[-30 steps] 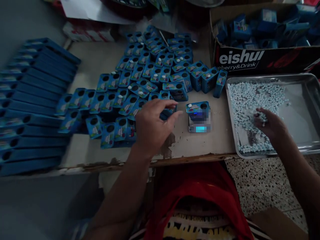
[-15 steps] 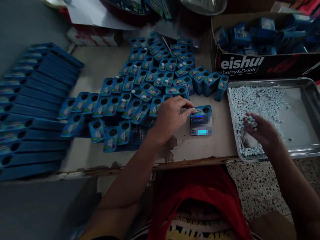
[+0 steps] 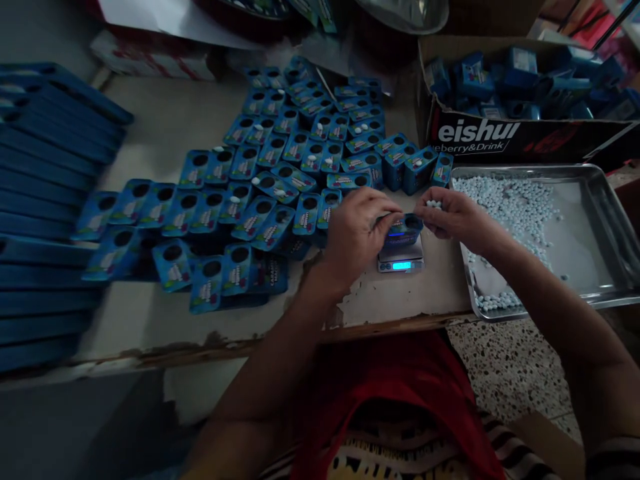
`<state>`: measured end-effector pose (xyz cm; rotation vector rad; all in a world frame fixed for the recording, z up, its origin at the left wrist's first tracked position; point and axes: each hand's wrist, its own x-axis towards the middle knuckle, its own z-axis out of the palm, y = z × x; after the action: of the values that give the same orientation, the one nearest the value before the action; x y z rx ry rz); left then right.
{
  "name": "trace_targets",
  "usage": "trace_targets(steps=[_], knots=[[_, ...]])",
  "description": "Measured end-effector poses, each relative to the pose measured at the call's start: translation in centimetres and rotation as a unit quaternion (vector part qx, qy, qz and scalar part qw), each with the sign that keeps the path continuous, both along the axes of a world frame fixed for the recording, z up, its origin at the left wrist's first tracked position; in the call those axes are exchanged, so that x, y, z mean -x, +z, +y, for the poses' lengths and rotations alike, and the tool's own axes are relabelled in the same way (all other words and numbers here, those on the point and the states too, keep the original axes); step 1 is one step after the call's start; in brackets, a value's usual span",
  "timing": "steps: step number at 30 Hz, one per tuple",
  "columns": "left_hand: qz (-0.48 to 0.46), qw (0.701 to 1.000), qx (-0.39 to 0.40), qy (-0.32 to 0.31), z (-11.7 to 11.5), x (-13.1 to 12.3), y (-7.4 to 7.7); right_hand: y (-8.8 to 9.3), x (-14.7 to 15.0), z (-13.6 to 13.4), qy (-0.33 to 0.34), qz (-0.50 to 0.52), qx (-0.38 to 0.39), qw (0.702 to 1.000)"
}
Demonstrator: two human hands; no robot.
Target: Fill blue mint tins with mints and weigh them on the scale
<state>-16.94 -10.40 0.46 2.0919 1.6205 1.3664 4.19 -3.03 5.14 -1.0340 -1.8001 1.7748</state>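
A small blue box with a round hole in its top stands on a digital scale with a lit blue display. My left hand is closed at the box's upper left edge, thumb and fingertips pinched there. My right hand is closed around several small white candies, its fingertips at the box's upper right, by the hole. Fingers partly cover the box top. Right of the scale lies a metal tray with many loose pale candies.
Rows of blue boxes crowd the table left of the scale, some with candies on top. Long stacked blue boxes stand at far left. A cardboard carton of blue boxes sits behind the tray. The worn table edge runs in front.
My right hand has moved left from the tray to the box on the scale, carrying candies, and its fingers have closed. My left hand stays at the box. The camera view has shifted slightly.
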Motion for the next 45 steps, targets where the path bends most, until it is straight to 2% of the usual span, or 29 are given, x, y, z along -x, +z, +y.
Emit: trace_targets(steps=[4, 7, 10, 15, 20, 22, 24, 27, 29, 31, 33, 35, 40, 45], knots=[[-0.045, 0.995, -0.005, 0.084, -3.0, 3.0, 0.6, 0.3, 0.4, 0.2, 0.033, -0.115, -0.143, 0.982], [-0.046, 0.993, 0.015, 0.106, -4.8, 4.5, 0.7, 0.5, 0.7, 0.3, 0.047, -0.158, -0.238, 0.957], [-0.047, 0.993, 0.029, 0.108, -5.8, 5.2, 0.5, 0.4, 0.8, 0.3, 0.049, -0.175, -0.271, 0.945], [-0.059, 0.992, 0.038, 0.104, -6.2, 5.6, 0.1, -0.4, 0.8, 0.2, 0.020, -0.180, -0.274, 0.944], [-0.064, 0.991, 0.050, 0.105, -6.2, 5.9, 0.1, -0.3, 0.9, 0.0, -0.032, -0.129, -0.214, 0.968], [-0.063, 0.992, 0.045, 0.104, -6.3, 5.9, 0.1, 0.1, 0.4, 0.3, -0.078, -0.073, -0.141, 0.984], [-0.062, 0.992, 0.032, 0.107, -6.5, 5.8, 0.0, 0.4, -1.3, 1.0, -0.142, -0.014, -0.058, 0.988], [-0.059, 0.991, 0.042, 0.113, -6.7, 5.6, -0.3, -0.2, -5.7, 1.9, -0.264, 0.038, 0.030, 0.963], [-0.059, 0.991, 0.060, 0.108, -6.8, 5.3, -0.6, -1.4, -9.1, 1.9, -0.346, 0.027, 0.080, 0.934], [-0.059, 0.991, 0.069, 0.096, -6.7, 4.9, -0.6, -2.9, -11.8, 1.3, -0.384, -0.004, 0.122, 0.915], [-0.056, 0.992, 0.065, 0.090, -6.4, 4.2, -0.3, -3.9, -13.1, 0.5, -0.375, -0.022, 0.131, 0.917], [-0.049, 0.993, 0.060, 0.092, -6.1, 3.6, 0.2, -4.1, -13.0, -0.3, -0.349, -0.009, 0.111, 0.930], [-0.029, 0.992, 0.056, 0.108, -5.8, 2.7, 1.4, -1.9, -8.5, -0.6, -0.249, 0.028, 0.083, 0.964], [-0.025, 0.991, 0.061, 0.116, -6.3, 2.9, 0.5, -0.6, -4.2, 0.2, -0.133, 0.067, 0.109, 0.983]])
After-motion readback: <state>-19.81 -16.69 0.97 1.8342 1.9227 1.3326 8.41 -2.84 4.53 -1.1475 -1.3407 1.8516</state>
